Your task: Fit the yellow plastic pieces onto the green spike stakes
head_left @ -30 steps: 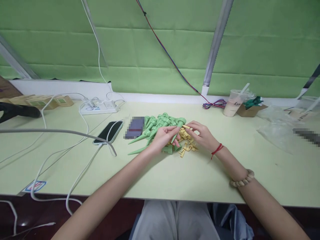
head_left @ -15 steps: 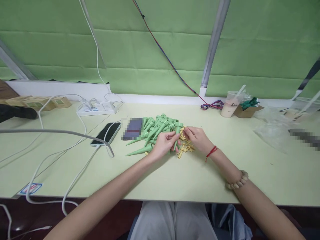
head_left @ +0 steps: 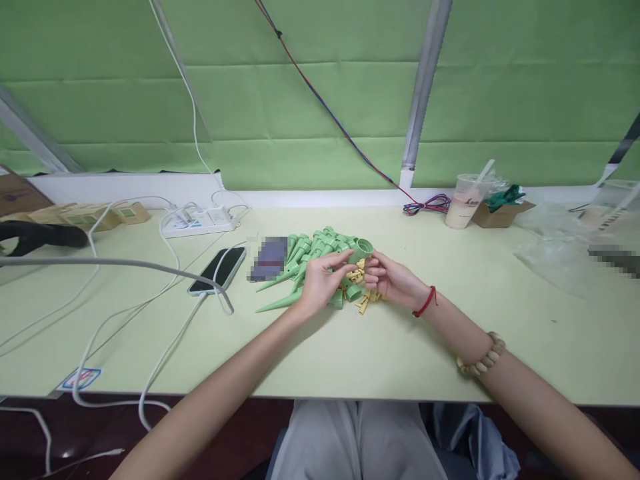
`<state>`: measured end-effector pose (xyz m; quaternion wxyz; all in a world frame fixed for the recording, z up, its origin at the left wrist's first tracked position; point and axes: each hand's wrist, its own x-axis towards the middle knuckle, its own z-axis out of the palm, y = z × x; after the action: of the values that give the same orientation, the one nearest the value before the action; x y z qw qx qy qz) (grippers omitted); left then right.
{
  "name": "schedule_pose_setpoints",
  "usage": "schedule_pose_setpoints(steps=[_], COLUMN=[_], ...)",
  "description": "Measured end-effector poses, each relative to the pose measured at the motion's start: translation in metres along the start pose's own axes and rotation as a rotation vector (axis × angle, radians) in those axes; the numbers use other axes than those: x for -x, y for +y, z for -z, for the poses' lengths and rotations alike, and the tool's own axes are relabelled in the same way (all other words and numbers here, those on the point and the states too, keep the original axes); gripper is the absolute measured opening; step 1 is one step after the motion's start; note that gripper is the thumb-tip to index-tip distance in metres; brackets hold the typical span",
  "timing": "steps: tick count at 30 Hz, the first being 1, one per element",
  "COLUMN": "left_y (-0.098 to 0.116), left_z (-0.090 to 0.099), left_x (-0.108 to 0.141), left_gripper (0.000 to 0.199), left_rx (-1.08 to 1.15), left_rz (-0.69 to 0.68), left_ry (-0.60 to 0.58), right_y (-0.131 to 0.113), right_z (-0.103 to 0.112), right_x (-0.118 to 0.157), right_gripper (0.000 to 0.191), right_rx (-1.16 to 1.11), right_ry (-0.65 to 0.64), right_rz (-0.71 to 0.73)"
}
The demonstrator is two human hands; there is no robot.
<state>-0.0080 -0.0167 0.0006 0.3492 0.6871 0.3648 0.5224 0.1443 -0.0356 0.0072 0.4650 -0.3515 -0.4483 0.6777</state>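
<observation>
Several green plastic cone-shaped spikes (head_left: 280, 301) lie in a pile on the pale table. My left hand (head_left: 325, 277) is closed, its thumb and fingers pinching a green spike (head_left: 363, 249) whose round open end faces up toward the camera. Beside that open end is my right hand (head_left: 390, 275), its fingertips curled close to the rim; whether something small is between them is hidden. Small yellow pieces (head_left: 364, 305) lie under and between my hands, next to the green pile.
A phone (head_left: 218, 270) with a white cable, a blurred dark item (head_left: 269, 259) and a power strip (head_left: 200, 222) are on the left. At the right back stand a drink cup (head_left: 463, 205), a small cardboard box (head_left: 500, 215) and a clear plastic bag (head_left: 550, 257).
The green spike in my left hand has tilted, so its open end now faces the camera. My right hand has turned, with its fingers near that end. The view has shifted slightly.
</observation>
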Motion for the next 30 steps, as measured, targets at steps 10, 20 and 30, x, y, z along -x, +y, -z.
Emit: schedule_pose_setpoints(steps=[10, 20, 30], left_y=[0.011, 0.009, 0.01], left_z=[-0.003, 0.001, 0.004], left_x=[-0.001, 0.003, 0.004], left_gripper=[0.045, 0.031, 0.031], left_rx=[0.21, 0.103, -0.075], left_rz=[0.278, 0.121, -0.03], left_ry=[-0.055, -0.262, -0.219], right_y=[-0.004, -0.008, -0.005], right_z=[0.007, 0.011, 0.002], right_x=[0.008, 0.01, 0.004], right_gripper=[0.028, 0.036, 0.043], right_rx=[0.943, 1.117, 0.14], right_ry=[0.335, 0.304, 0.113], right_rz=[0.607, 0.685, 0.175])
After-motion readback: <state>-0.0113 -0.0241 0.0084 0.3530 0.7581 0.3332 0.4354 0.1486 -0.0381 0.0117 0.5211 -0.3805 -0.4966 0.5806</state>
